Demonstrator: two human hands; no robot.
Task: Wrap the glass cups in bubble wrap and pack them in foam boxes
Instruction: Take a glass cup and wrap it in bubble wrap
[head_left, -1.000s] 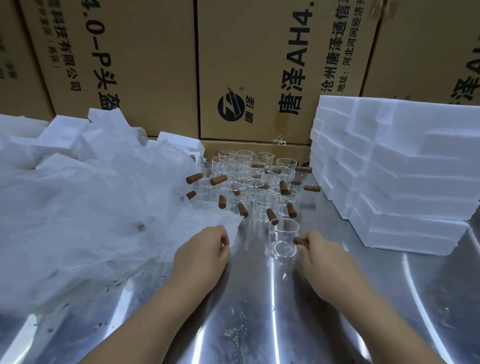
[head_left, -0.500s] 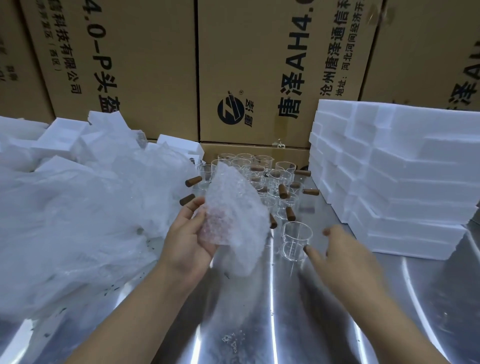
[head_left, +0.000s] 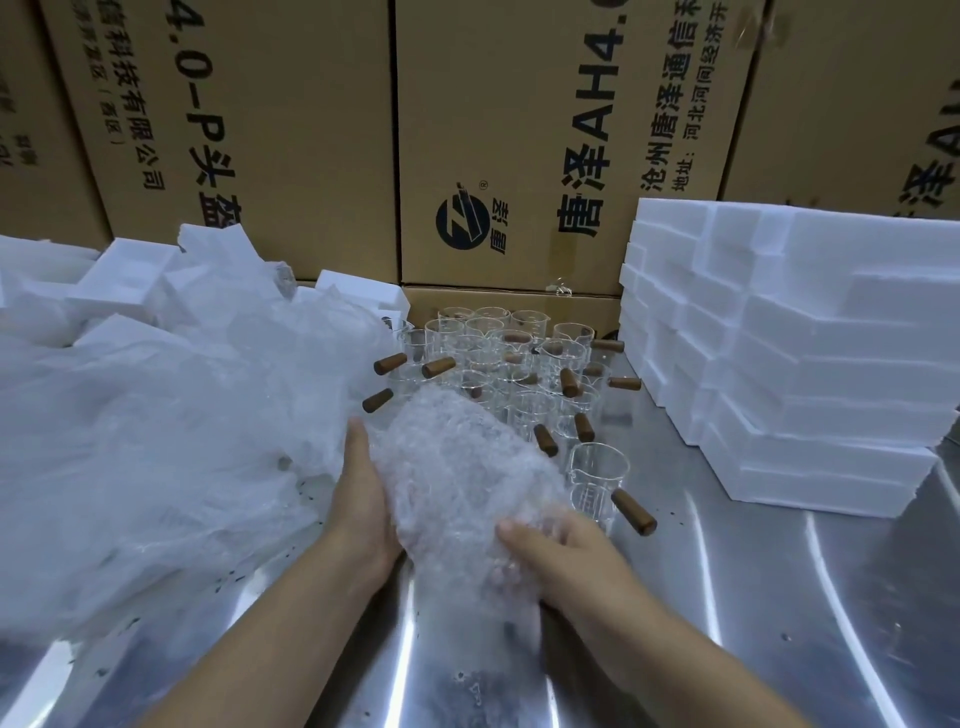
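My left hand (head_left: 363, 499) and right hand (head_left: 561, 556) both grasp one bubble wrap sheet (head_left: 457, 467) above the bench (head_left: 779, 623). Glass cups (head_left: 519, 364) stand just behind it, foam boxes (head_left: 779, 364) stacked right.

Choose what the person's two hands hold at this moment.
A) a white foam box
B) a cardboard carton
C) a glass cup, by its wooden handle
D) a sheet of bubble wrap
D: the left hand and the right hand both hold the bubble wrap sheet, while the nearest glass cup stands on the table, in neither hand.
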